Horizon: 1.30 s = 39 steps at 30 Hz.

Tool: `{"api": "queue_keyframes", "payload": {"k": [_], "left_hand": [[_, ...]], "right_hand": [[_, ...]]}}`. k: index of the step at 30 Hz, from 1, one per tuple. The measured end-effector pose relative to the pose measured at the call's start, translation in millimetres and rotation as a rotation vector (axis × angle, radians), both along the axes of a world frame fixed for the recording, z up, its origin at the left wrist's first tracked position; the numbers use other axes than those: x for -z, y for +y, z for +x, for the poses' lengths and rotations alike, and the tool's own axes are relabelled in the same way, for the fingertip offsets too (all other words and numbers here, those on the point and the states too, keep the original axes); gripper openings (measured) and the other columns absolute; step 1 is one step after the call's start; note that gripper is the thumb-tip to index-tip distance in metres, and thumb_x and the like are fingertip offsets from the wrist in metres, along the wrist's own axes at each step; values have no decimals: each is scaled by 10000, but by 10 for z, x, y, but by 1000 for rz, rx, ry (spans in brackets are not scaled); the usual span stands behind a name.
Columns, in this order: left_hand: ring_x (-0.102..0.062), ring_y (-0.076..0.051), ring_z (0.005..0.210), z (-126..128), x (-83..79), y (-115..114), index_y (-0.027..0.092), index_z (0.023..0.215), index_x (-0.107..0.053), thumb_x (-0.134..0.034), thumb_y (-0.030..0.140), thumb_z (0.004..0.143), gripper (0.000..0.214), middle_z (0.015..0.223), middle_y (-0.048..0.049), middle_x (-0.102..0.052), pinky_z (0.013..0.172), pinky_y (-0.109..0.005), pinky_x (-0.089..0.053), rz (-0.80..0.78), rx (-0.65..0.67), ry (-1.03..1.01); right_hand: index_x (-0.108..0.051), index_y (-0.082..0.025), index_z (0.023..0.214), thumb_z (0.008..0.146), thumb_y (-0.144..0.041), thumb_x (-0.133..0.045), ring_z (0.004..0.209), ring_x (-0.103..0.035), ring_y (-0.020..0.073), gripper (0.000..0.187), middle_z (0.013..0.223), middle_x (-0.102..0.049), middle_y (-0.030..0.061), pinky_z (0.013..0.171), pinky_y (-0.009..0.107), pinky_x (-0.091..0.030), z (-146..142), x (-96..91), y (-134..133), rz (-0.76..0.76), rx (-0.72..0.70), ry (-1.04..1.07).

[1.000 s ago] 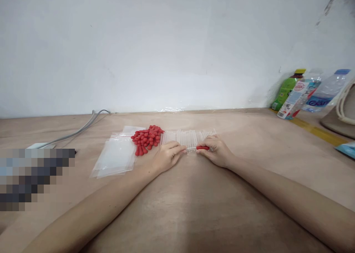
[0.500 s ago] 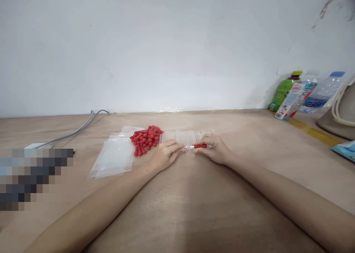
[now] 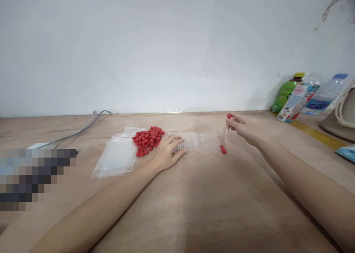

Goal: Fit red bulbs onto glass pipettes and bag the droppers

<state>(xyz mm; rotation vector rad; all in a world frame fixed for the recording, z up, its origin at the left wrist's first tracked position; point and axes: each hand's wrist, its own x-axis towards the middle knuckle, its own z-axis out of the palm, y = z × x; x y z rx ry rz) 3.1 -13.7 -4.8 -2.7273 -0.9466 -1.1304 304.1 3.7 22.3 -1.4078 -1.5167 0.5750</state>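
My right hand (image 3: 240,126) is closed on a dropper (image 3: 227,129), a clear thin tube with a red bulb on top, held upright with the tube pointing down. Left of it lies a row of clear thin tubes (image 3: 198,142) side by side on the table. My left hand (image 3: 168,151) rests over the row's left end, fingers apart, holding nothing visible. One loose red rubber bulb (image 3: 223,149) lies at the row's right end. A heap of red rubber bulbs (image 3: 148,138) sits just left of my left hand.
Clear plastic bags (image 3: 118,157) lie left of the heap. A grey cable (image 3: 74,131) runs along the back left, near a pixelated area. At the back right stand a green bottle (image 3: 287,94), a carton-like labelled bottle (image 3: 295,101) and a clear bottle (image 3: 323,97), beside a beige bag-like item (image 3: 340,114).
My right hand has moved right and away from my left, carrying the dropper, now turned from lying flat to upright. My left hand has let go of the tube and its fingers have spread.
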Motion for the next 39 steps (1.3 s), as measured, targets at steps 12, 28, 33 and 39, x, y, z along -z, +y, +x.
{"api": "queue_keyframes", "payload": {"k": [12,28,33,39], "left_hand": [[-536,-214,941,4,37,17,168,918,-639,-550,318,797,212,992,-89,-591,830,-401,-431,-4,-27,79],[-529,-208,945,4,18,-7,168,975,-626,-526,331,814,250,990,-82,-593,853,-378,-419,-51,-43,91],[-527,-213,947,1,19,-9,178,982,-618,-533,324,807,243,998,-79,-589,849,-379,-415,-51,-53,80],[-504,-207,955,15,14,-11,181,986,-599,-531,305,800,233,1013,-64,-577,876,-380,-385,-47,-165,46]], "right_hand": [[-432,-164,1232,788,-436,-427,861,-577,246,521,909,-639,98,721,337,-413,22,428,149,-158,106,-601],[-620,-172,734,518,-531,-692,588,-491,120,425,603,-570,2,511,222,-312,77,-22,-133,-533,-446,-451],[-644,-183,700,520,-514,-693,600,-487,132,380,620,-583,7,531,239,-318,49,0,-134,-563,-433,-424],[-645,-198,601,607,-405,-633,640,-489,134,208,690,-625,10,584,251,-343,-1,27,-134,-557,-435,-308]]}}
